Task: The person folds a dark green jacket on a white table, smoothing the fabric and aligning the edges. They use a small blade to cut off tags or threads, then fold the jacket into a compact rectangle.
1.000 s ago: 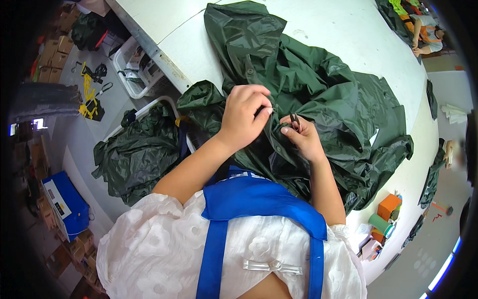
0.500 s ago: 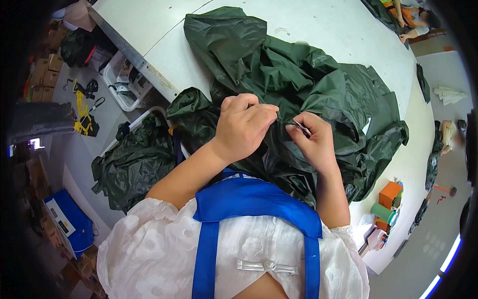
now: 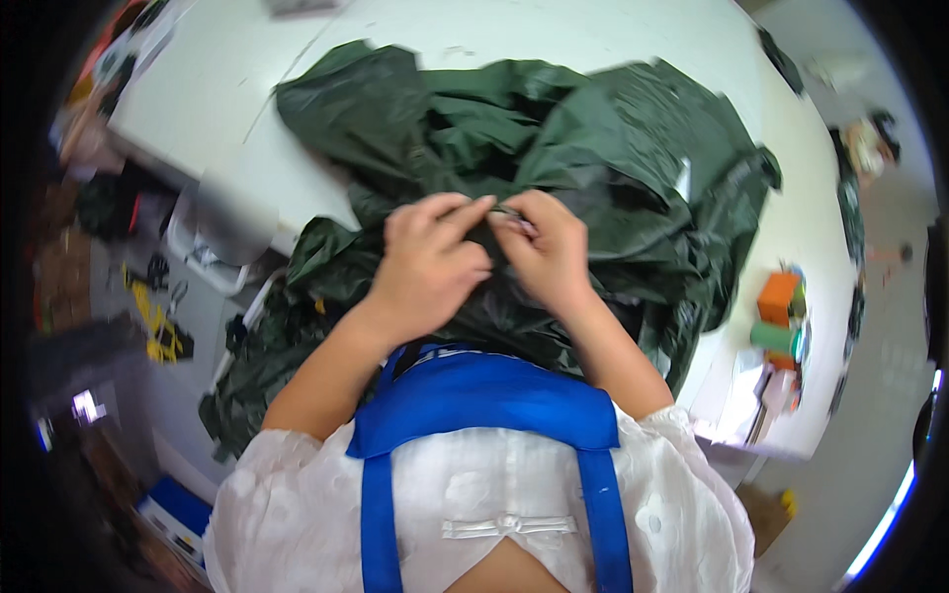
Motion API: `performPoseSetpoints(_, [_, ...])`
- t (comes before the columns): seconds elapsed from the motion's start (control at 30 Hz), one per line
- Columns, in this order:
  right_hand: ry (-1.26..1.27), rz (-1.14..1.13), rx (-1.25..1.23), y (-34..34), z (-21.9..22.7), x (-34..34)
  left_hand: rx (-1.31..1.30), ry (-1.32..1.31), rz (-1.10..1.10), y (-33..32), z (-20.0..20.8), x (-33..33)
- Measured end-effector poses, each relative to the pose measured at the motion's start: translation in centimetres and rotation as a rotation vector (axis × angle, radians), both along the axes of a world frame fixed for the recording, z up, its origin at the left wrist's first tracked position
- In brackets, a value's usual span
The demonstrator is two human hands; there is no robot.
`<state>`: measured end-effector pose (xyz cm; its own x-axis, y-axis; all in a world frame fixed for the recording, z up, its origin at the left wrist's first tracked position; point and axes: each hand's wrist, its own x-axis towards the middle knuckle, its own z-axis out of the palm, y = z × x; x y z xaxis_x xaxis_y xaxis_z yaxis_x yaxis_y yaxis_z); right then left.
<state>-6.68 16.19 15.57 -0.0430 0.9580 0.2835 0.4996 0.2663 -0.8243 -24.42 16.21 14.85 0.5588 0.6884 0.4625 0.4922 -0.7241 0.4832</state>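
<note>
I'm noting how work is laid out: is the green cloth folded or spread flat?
Neither: the cloth lies loosely bunched, with deep creases and raised folds, on the table.

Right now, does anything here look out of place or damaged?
No clear damage or spill. The yellow strap lies loosely tangled on the grey floor at left, perhaps stray; the green fabric on the white table is merely rumpled.

Wide fisheye view straight down from the head, close above green fabric point(image 3: 618, 138).
</note>
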Motion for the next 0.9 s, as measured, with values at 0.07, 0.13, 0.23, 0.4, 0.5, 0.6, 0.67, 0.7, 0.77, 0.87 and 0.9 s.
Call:
performPoseSetpoints(0.07, [0.096, 0.106, -0.057, 0.2, 0.3, 0.8, -0.100, -0.051, 0.007, 1.4, 2.0, 0.1])
performPoseSetpoints(0.13, [0.202, 0.285, -0.103, -0.1, 0.2, 1.7, -0.265, 0.089, 0.062, 2.6, 2.2, 1.0])
performPoseSetpoints(0.23, [0.199, -0.022, 0.018, -1.7, 0.5, 6.3, -0.309, 0.411, -0.090, 4.7, 0.4, -0.1])
performPoseSetpoints(0.4, [-0.263, -1.069, -0.065, -11.3, -5.7, 26.9, -1.013, -0.819, 0.149, 7.3, 0.9, -6.4])
performPoseSetpoints(0.5, [-0.365, -1.081, -0.429, -16.0, -9.3, 27.0, -1.025, -0.984, 0.152, 9.8, 0.8, -7.9])
performPoseSetpoints(0.6, [-0.515, -0.973, -0.360, -17.8, -12.2, 23.8, -1.006, -0.911, 0.171, 10.8, 1.4, -6.5])
performPoseSetpoints(0.67, [-0.540, -0.949, -0.423, -17.8, -11.9, 21.9, -0.943, -0.816, 0.160, 12.0, 1.7, -6.2])
performPoseSetpoints(0.7, [-0.516, -0.890, -0.496, -18.1, -11.6, 21.8, -0.956, -0.820, 0.143, 12.6, 1.9, -6.1])
performPoseSetpoints(0.77, [-0.462, -0.765, -0.637, -18.6, -11.2, 21.8, -0.982, -0.826, 0.111, 13.7, 2.3, -6.0])
performPoseSetpoints(0.87, [-0.047, -0.901, -0.560, -21.2, -9.4, 27.6, -0.980, -0.840, 0.140, 15.3, 2.1, -7.6])
performPoseSetpoints(0.9, [-0.064, -0.994, -0.349, -23.9, -8.8, 32.2, -0.988, -0.853, 0.147, 15.8, 1.9, -8.2])
